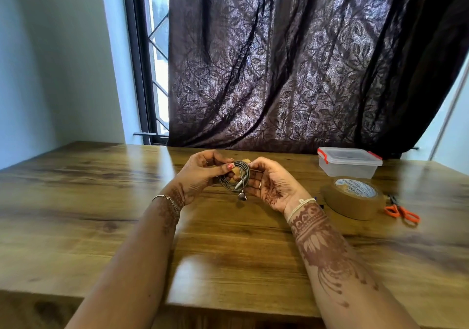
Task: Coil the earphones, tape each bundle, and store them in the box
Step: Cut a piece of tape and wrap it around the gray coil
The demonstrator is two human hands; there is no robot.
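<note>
Coiled earphones held in both hands over the tabletop — brown tape strip on the bundle.
We find the left hand gripping the coil's left side, thumb pressing the strip against the wires; the right hand curls round the opposite side. One earbud hangs below. To the right sit the lidded clear box, the tape roll nearer us, and orange scissors beside the roll.
</note>
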